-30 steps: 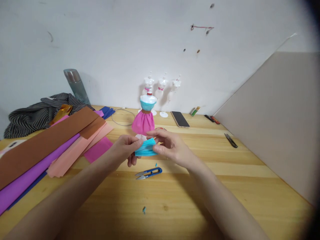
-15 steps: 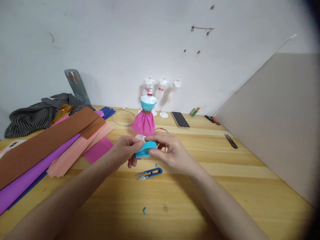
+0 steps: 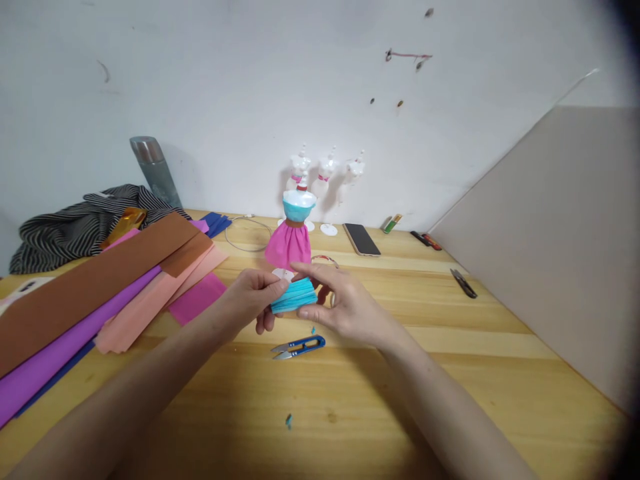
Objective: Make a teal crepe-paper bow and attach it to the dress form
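Note:
Both my hands hold a small pleated piece of turquoise crepe paper above the wooden table. My left hand pinches its left end with thumb and fingers. My right hand grips its right side between thumb and forefinger. Just behind the paper stands a small white mannequin wearing a pink crepe skirt and turquoise top. Blue-handled thread snips lie on the table just below my hands.
Long folded crepe sheets in brown, purple, peach and pink lie at left, with striped cloth and a metal flask behind. Three bare mannequins, a phone, black snips and a grey board are at back and right.
The pleated turquoise paper has been squeezed tighter and shifted slightly between my fingers; my right hand's grip has moved a little along it. The table's other things have not moved.

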The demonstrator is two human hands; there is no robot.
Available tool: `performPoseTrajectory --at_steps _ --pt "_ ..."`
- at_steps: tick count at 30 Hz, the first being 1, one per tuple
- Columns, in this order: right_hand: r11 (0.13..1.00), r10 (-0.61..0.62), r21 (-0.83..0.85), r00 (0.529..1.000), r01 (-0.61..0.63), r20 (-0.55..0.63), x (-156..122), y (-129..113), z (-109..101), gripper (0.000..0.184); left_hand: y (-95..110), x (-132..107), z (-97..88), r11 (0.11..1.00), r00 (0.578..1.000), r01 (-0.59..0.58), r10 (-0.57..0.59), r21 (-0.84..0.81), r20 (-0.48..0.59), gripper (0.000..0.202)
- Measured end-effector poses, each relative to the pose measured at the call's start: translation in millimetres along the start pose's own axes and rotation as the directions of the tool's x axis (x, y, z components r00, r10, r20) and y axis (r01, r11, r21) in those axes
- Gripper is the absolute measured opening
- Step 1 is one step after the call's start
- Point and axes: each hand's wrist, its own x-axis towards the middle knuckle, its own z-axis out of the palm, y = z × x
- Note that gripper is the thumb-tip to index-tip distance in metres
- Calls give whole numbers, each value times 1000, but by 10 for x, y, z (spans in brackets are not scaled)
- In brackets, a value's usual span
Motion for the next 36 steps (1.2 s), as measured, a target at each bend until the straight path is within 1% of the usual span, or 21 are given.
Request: performPoseTrajectory --at_steps 2,4,7,12,17,21,23,25,27,30,36 --pt "999 28 22 999 -27 -32 8 3 6 42 12 0 13 1000 1000 4 -4 25 3 51" --pt "998 39 42 998 -36 -55 9 7 14 32 16 -3 21 999 1000 14 -14 50 3 51" --pt "998 38 61 997 -34 -74 3 4 31 26 2 -13 22 998 1000 11 -11 56 3 50" --pt "998 56 35 996 -54 -75 6 -29 41 17 -29 -33 29 997 999 -16 12 74 50 43" --pt "1000 27 -5 999 -27 -43 25 -43 26 8 -50 -30 48 996 999 -7 4 89 33 35" --pt "999 -16 -46 998 14 -56 21 -28 30 8 -90 0 44 995 998 -50 47 86 38 37" --pt "997 -50 -68 997 46 -67 19 -21 34 7 -98 13 43 997 999 -32 32 74 5 41" --pt "993 -80 -95 994 72 -79 18 -19 37 8 -90 19 48 999 1000 2 -1 35 -18 45" --pt "989 -102 -118 991 91 -90 19 -20 37 10 -69 16 57 1000 1000 17 -17 -7 -15 46" --pt "984 -126 -138 986 111 -108 18 -20 33 12 -29 3 73 998 1000 15 -14 -55 3 46" --pt "971 -197 -159 972 176 -129 16 -4 37 11 17 -17 91 989 998 -28 20 -148 -51 45"
